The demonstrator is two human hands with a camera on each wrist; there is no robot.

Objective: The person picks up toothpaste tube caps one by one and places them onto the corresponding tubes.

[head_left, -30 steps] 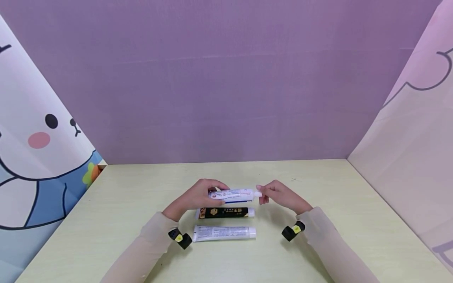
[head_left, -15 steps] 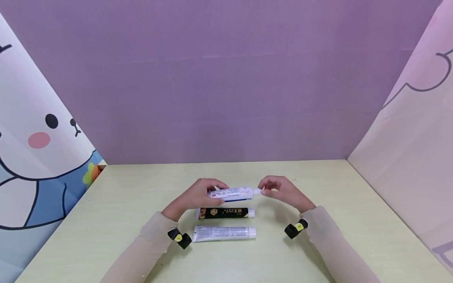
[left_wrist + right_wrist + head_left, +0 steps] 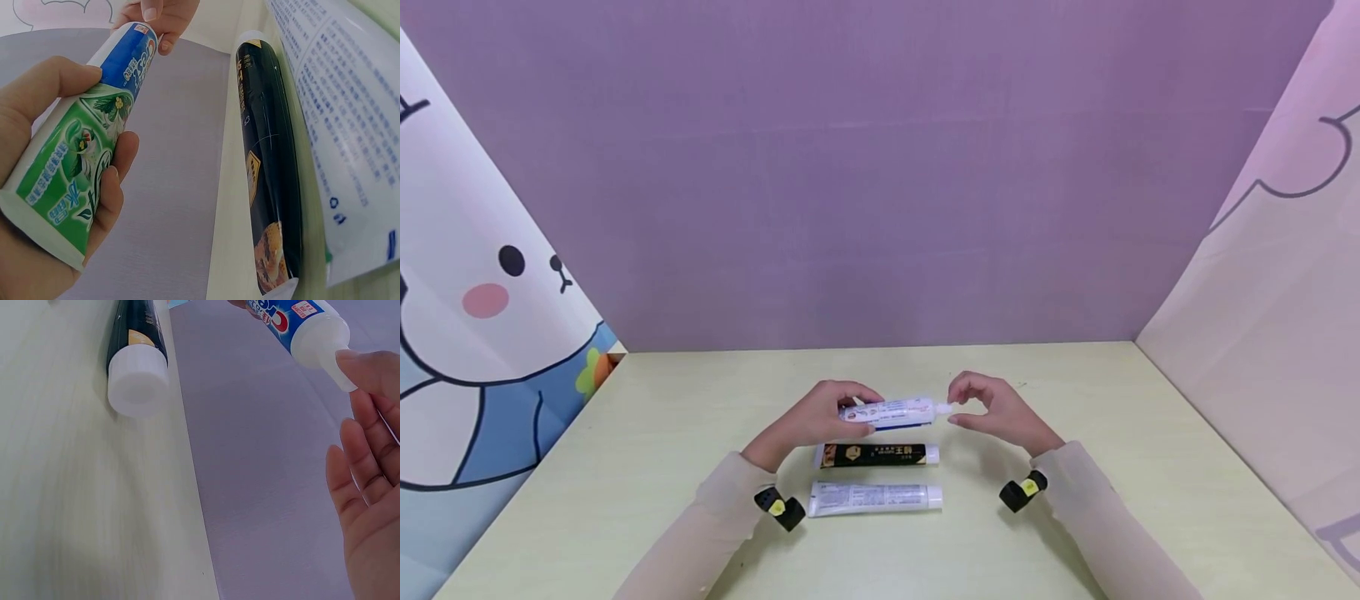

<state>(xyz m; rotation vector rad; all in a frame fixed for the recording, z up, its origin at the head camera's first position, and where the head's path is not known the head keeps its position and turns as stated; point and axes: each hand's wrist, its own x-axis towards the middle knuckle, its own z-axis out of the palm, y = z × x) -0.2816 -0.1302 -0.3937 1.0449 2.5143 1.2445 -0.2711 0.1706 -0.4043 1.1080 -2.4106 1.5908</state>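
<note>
My left hand [image 3: 820, 414] grips a toothpaste tube [image 3: 895, 412] and holds it up above the table, its narrow end pointing right. Green and blue printing shows on the tube [image 3: 94, 131] in the left wrist view, with the thumb on one side and fingers curled on the other. My right hand [image 3: 1003, 410] is at the narrow white cap [image 3: 331, 365], thumb and index finger parted around its tip. Its thumb [image 3: 369, 372] overlaps the cap in the right wrist view, while the other fingers are spread loosely.
A black toothpaste tube [image 3: 876, 454] lies just in front of the held one. Nearer me, a white tube [image 3: 872, 497] lies parallel to it, its cap also to the right. A purple panel [image 3: 880, 183] stands behind the pale table [image 3: 700, 375], with printed panels on both sides.
My right thumb and index finger have parted at the cap, after the right hand turned and its fingers lifted. The left hand and its tube stay almost in place.
</note>
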